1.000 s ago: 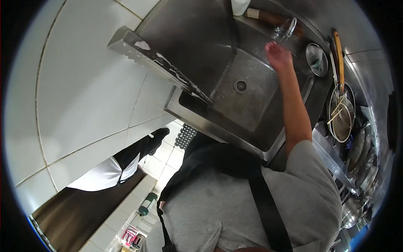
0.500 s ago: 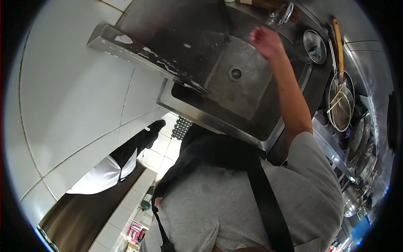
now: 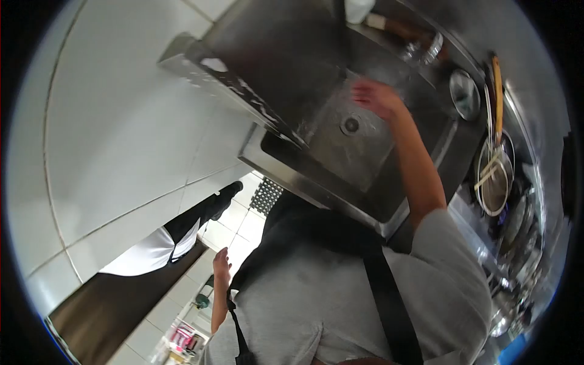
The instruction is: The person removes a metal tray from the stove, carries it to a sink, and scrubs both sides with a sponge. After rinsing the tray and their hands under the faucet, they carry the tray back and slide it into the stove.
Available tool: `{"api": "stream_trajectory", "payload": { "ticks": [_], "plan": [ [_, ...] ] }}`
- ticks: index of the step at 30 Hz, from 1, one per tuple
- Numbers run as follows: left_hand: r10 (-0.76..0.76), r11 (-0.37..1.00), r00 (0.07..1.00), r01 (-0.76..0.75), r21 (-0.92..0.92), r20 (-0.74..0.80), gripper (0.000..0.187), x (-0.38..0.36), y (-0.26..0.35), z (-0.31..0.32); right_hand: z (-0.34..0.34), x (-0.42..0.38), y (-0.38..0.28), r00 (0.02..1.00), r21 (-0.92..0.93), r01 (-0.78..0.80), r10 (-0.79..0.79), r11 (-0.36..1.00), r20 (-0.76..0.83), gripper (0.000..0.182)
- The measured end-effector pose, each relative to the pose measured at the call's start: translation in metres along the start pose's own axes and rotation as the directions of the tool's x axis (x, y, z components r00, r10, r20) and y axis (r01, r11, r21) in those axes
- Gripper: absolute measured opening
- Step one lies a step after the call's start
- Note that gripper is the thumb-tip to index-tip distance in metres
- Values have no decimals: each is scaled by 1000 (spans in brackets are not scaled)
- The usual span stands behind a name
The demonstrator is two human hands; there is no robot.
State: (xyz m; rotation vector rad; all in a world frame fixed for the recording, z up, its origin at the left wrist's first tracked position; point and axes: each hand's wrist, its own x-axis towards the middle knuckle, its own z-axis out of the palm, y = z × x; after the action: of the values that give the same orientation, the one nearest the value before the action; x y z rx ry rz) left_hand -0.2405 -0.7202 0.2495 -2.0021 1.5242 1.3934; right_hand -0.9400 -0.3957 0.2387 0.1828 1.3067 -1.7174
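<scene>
My right hand is over the metal sink, above the basin floor near the round drain. Its fingers are stretched out, slightly smeared by motion, and nothing shows in them. My left hand hangs low beside my body, over the tiled floor, fingers partly spread and holding nothing visible. White foam patches lie along the metal ledge left of the basin.
Behind the sink stand a white container and a metal bowl. Strainers hang or lie at the right, near stacked metal pans. Another person's white garment shows at the left. A perforated mat lies on the floor.
My right hand has moved down and slightly left, closer to the drain. My left hand has come into view at the lower left. The whole view has shifted a little.
</scene>
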Motion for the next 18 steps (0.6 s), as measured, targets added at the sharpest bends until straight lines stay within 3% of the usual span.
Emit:
{"api": "stream_trajectory", "payload": {
  "ticks": [1, 2, 4, 7, 8, 10, 11, 13, 15, 16, 18],
  "plan": [
    [42, 997, 999, -44, 57, 31, 41, 1, -13, -5, -38, 10, 7, 999, 361, 37, -49, 932, 22, 22],
    [84, 990, 994, -91, 112, 63, 40, 5, -29, -11, -65, 5, 6, 983, 609, 50, -147, 792, 110, 18],
    [4, 994, 995, -15, 109, 100, 39, 2, -34, -2, -92, 2, 1, 967, 747, 247, -206, 617, -150, 17],
    [2, 991, 988, -23, 134, 155, 38, 5, -37, 17, -77, -2, -10, 951, 789, 271, -281, 551, -131, 11],
    [22, 992, 987, -41, 119, 159, 38, 11, -38, 25, -69, 2, -13, 961, 790, 183, -277, 585, -18, 12],
    [394, 879, 898, -430, 205, 194, 37, 44, -59, 36, -36, 11, -9, 952, 763, 11, -241, 646, 191, 15],
    [209, 948, 969, -234, 217, 132, 38, 13, -12, 43, -3, 11, -14, 980, 711, -4, -138, 703, 142, 18],
    [-12, 997, 988, 23, -73, 152, 39, 38, -7, 52, 88, -9, -35, 996, 603, -39, -19, 797, 89, 25],
    [169, 985, 970, -161, -54, 176, 45, 58, -8, 55, 177, -39, -76, 981, 525, -69, -39, 848, 191, 33],
    [149, 987, 986, -143, -77, 69, 44, 45, 12, 61, 215, -56, -96, 956, 504, -82, -75, 860, 284, 34],
    [120, 988, 989, -111, -104, 85, 45, 35, 24, 57, 282, -101, -128, 868, 319, 182, -305, 930, 392, 31]
  ]
}}
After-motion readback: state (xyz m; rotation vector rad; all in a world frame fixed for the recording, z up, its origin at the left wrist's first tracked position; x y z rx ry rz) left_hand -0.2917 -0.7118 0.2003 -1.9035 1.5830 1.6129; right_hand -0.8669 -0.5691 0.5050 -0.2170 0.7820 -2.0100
